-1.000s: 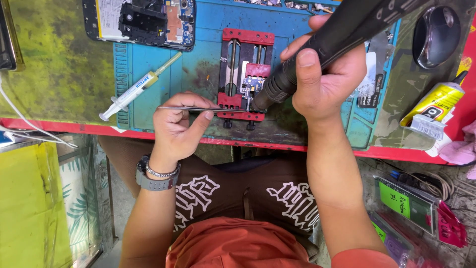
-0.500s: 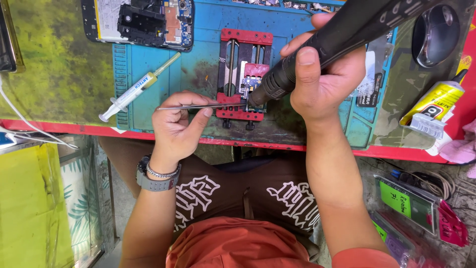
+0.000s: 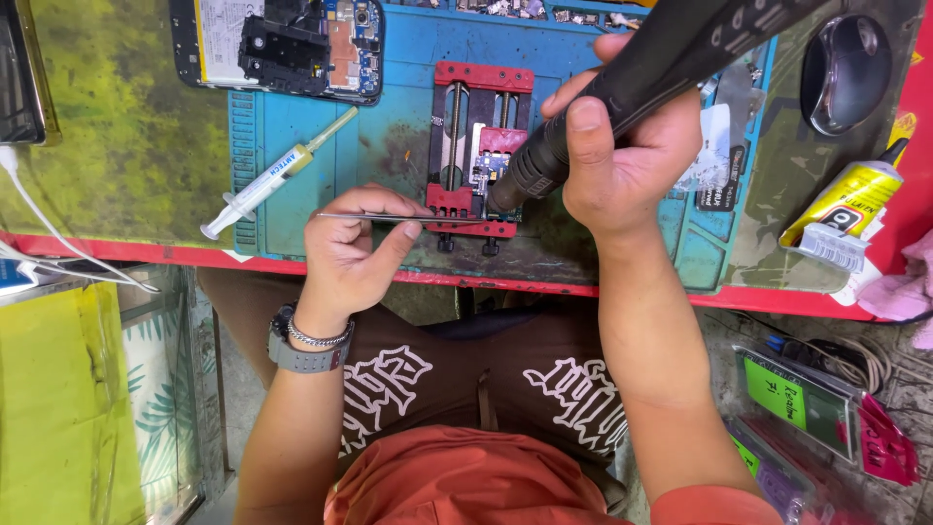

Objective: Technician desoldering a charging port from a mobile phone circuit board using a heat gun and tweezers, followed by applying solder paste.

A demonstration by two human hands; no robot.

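Left hand (image 3: 355,248) pinches tweezers (image 3: 389,218), right hand (image 3: 622,156) grips black tool (image 3: 622,92), its tip hiding the clamped board (image 3: 483,167).

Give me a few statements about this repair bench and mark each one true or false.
1. The right hand holds a thick black handheld tool aimed at the red clamp fixture. True.
2. The left hand holds a screwdriver. False: it pinches thin tweezers.
3. The syringe lies left of the fixture on the blue mat. True.
4. The opened phone sits clamped in the fixture. False: it lies apart, at upper left.
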